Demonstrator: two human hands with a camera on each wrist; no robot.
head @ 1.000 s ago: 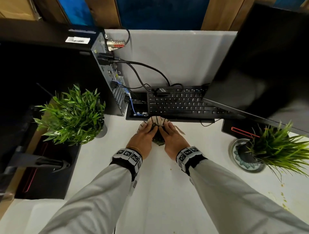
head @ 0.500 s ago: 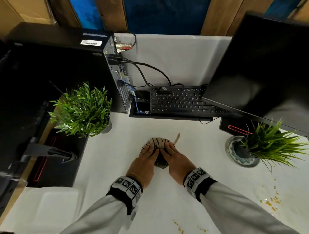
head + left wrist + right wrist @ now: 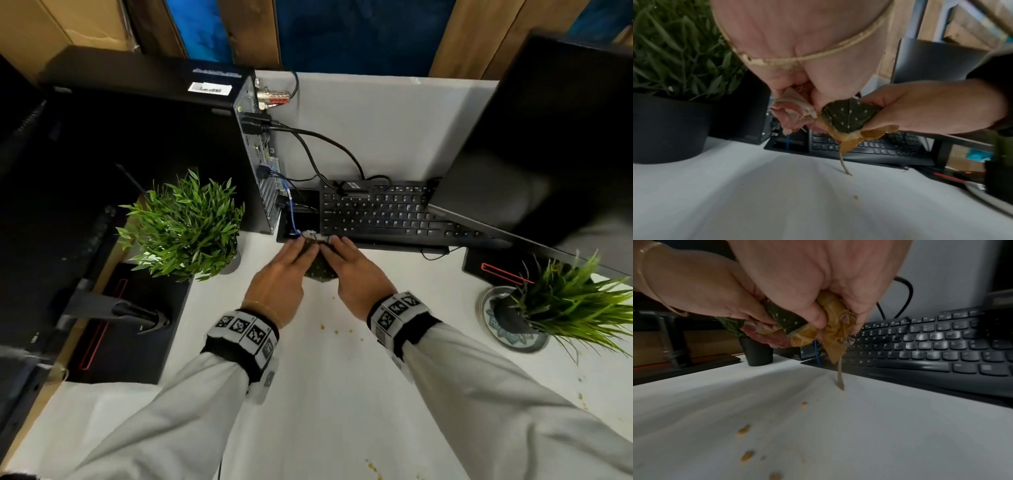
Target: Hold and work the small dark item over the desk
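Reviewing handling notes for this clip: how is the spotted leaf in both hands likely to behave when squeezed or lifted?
The leaf probably crumples easily: both the left hand and right hand bunch it. Its brown edge looks dry, so likely brittle; the crumbs on the table may be shed bits.

left hand [image 3: 278, 278], right hand [image 3: 356, 274], both gripping

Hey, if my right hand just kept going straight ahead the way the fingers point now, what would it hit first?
Most likely the black keyboard. Your right hand, gripping the spotted leaf with your left hand, points at its near edge just ahead. Depth is unclear, since the hands seem raised off the table.
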